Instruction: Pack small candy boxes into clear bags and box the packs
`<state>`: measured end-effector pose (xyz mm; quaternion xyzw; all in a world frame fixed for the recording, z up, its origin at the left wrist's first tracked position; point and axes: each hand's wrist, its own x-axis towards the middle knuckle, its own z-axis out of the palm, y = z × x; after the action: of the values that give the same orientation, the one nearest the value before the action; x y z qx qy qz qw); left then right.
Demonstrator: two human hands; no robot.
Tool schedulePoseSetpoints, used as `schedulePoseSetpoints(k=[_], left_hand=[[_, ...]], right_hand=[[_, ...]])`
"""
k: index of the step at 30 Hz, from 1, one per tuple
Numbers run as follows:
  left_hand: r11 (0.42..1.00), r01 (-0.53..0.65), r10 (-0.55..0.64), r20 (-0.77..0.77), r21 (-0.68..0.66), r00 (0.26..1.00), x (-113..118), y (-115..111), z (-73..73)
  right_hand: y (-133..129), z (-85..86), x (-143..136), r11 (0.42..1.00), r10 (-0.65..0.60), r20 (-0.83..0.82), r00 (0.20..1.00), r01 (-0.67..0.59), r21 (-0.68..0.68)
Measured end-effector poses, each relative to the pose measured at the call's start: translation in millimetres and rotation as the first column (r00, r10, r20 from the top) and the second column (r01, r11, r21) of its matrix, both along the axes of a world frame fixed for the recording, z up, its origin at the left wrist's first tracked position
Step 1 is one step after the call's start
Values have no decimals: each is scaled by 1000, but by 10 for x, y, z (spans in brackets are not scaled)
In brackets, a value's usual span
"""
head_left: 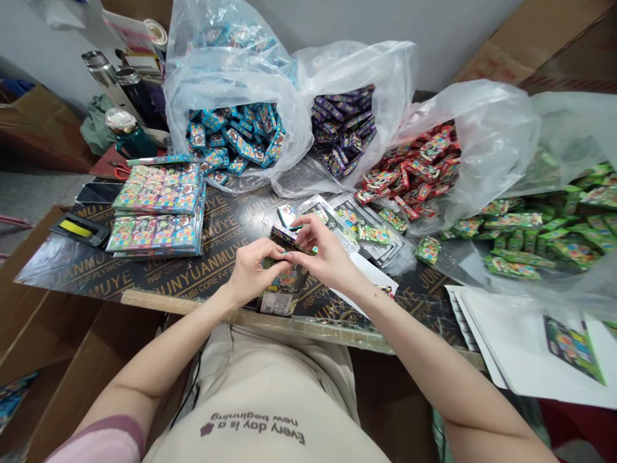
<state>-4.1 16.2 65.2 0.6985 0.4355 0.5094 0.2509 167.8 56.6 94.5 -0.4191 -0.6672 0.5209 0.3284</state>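
My left hand (254, 267) and my right hand (322, 252) meet at the table's front edge, thumbs nearly touching. Their fingers are closed at the top of a dark printed packet (278, 301) with a pale label low on its face. My fingers hide most of its upper end. Just behind them shows a small purple box (283, 233), partly covered by the hands. Beyond it lies a small blue box (288, 215). Flat printed packets (349, 222) lie to the right of my right hand, with small green boxes (373, 234) on top.
Plastic bags hold small blue boxes (248, 138), purple boxes (344, 128), red boxes (424, 164) and green boxes (530, 238). Stacked printed packs (157, 206) stand left, near a phone (99, 193), a tape holder (80, 228) and bottles (128, 132). White sheets (506, 341) lie right.
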Motion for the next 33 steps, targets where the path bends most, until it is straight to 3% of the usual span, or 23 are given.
schedulePoseSetpoints(k=[2,4,6,7,9,11,12,14,16,20,23,26,28,31,33], left_hand=[[994,-17,25,75,-108,997,12,-30,-61],[959,18,41,202,-284,979,31,-100,-149],[895,110,27,299,-432,954,13,-215,-216],[874,136,16,306,-467,952,-29,-287,-223],[897,68,32,216,-437,976,-196,-444,-155],[965,-130,149,69,-229,986,-451,-584,11],[973,-220,220,-3,-71,975,-593,-631,109],[924,-293,335,-151,246,930,-878,-658,267],[864,-256,416,-330,434,847,-1162,-593,304],[848,-272,511,-570,454,643,-1674,-359,22],[866,-348,499,-657,358,565,-1861,-255,-230],[884,-381,451,-710,272,541,-1828,-264,-294],[876,-399,471,-664,273,581,-1658,-303,-251],[869,-435,494,-455,234,741,-1142,-342,-205],[925,-376,374,-327,59,868,-663,-345,-249]], right_hand=[[-42,-58,-21,973,-70,-114,991,43,-225],[-102,-108,-47,894,-128,-231,965,11,-449],[-146,-165,-44,839,-206,-299,932,11,-544],[-158,-202,-13,843,-245,-306,920,46,-536],[-174,-294,141,893,-317,-238,918,204,-402],[-196,-415,431,911,-407,-46,912,401,-94],[-205,-492,617,877,-478,80,875,469,105],[-198,-687,1027,798,-580,290,761,461,388],[-166,-916,1410,802,-585,456,670,399,444],[-186,-1251,1870,815,-579,707,406,308,491],[-260,-1346,1953,827,-557,759,336,304,472],[-287,-1403,1930,815,-572,746,341,335,472],[-293,-1427,1894,793,-606,705,369,350,499],[-324,-1419,1818,770,-635,662,398,393,503],[-353,-1393,1764,786,-609,680,408,423,451]])
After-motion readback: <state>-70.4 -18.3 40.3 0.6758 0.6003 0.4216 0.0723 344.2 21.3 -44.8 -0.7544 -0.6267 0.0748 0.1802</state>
